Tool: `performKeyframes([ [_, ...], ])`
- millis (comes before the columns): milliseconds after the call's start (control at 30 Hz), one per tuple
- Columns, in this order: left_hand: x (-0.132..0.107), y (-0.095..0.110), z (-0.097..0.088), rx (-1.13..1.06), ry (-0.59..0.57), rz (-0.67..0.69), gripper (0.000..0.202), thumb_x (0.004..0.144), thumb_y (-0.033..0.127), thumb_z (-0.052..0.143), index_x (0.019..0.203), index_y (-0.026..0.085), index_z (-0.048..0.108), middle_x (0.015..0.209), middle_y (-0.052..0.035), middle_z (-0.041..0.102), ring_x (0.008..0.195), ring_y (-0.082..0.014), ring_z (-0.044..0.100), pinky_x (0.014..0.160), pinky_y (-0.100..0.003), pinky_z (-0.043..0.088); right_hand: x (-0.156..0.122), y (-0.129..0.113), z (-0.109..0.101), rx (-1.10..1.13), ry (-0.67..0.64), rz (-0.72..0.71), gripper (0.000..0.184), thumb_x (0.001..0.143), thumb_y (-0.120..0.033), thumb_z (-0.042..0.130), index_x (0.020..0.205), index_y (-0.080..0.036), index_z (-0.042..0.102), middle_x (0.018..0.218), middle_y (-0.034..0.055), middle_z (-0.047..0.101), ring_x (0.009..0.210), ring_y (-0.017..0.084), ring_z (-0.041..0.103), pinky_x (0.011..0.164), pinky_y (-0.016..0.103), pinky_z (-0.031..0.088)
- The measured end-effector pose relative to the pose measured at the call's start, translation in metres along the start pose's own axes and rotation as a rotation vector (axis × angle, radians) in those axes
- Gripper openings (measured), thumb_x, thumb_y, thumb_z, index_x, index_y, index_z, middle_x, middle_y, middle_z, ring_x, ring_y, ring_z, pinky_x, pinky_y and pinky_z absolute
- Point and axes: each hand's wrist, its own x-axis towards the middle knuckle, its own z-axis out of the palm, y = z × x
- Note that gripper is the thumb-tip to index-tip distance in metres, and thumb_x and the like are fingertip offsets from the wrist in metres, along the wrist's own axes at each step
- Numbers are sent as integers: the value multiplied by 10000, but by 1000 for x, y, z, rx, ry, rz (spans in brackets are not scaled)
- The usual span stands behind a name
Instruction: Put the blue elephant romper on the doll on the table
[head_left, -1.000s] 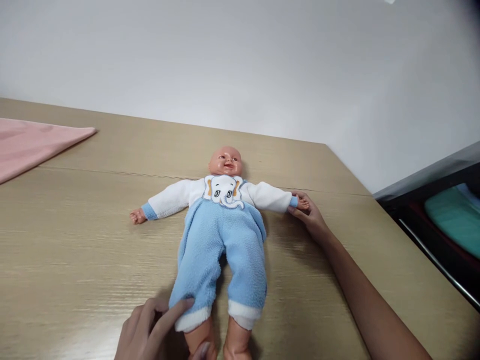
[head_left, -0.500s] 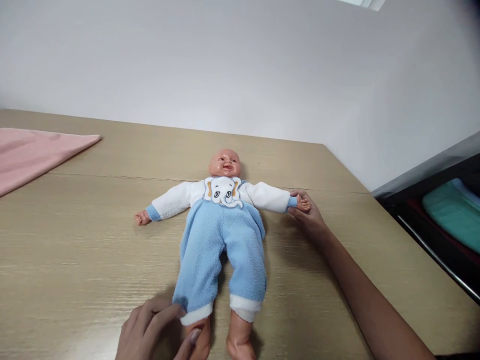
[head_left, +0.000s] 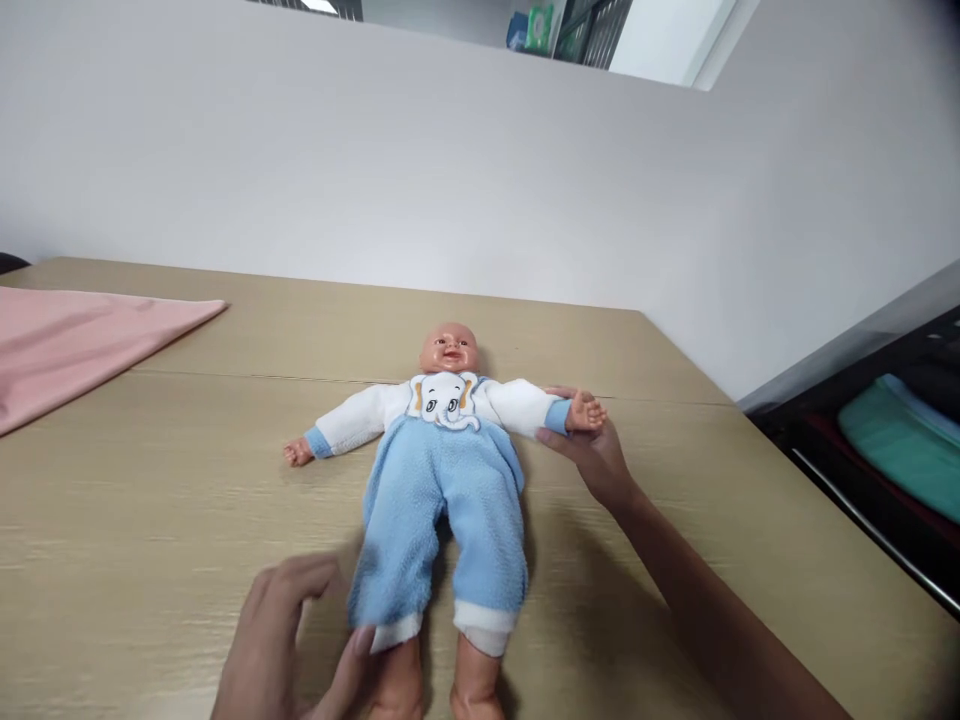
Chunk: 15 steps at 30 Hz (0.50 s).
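Observation:
A baby doll (head_left: pixel 442 480) lies on its back on the wooden table, dressed in a blue and white fleece outfit with an elephant on the chest. Its arms are spread out, and its bare feet reach the bottom edge of the view. My right hand (head_left: pixel 596 455) is closed around the doll's sleeve near the blue cuff (head_left: pixel 557 415), with its fingers partly hidden behind the arm. Beside the trouser leg at the lower left is my left hand (head_left: pixel 289 630), thumb and fingers apart. Its thumb tip is at the white trouser hem (head_left: pixel 396 630); whether it touches I cannot tell.
A pink cloth (head_left: pixel 90 345) lies on the table (head_left: pixel 187 500) at the left. Behind the table rises a pale wall (head_left: pixel 450 180) with an opening at the top. Green folded fabric (head_left: pixel 896 440) rests on a dark surface at the right, beyond the table edge.
My left hand has lifted from the trouser hem and its fingers have spread. My right hand has moved slightly inward along the sleeve. The view has tilted up, showing the opening above the wall.

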Motion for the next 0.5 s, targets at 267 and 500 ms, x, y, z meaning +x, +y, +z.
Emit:
performKeyframes([
  [267, 147, 20, 37, -120, -33, 71, 491, 1007, 488, 736, 1366, 233, 519, 1389, -133, 624, 1311, -346, 558, 1137, -558, 457, 66, -80, 33, 34, 88, -244, 507, 857, -389, 897, 1304, -263, 693, 1429, 79, 706, 1322, 318, 672, 1090, 493, 630],
  [500, 241, 25, 66, -512, -164, 60, 623, 892, 463, 851, 1355, 173, 551, 1437, -151, 625, 1336, -301, 595, 1168, -495, 476, 108, -136, 64, -3, -11, -309, 495, 779, -256, 895, 1258, -278, 768, 1382, 9, 739, 1211, 282, 699, 1045, 495, 639],
])
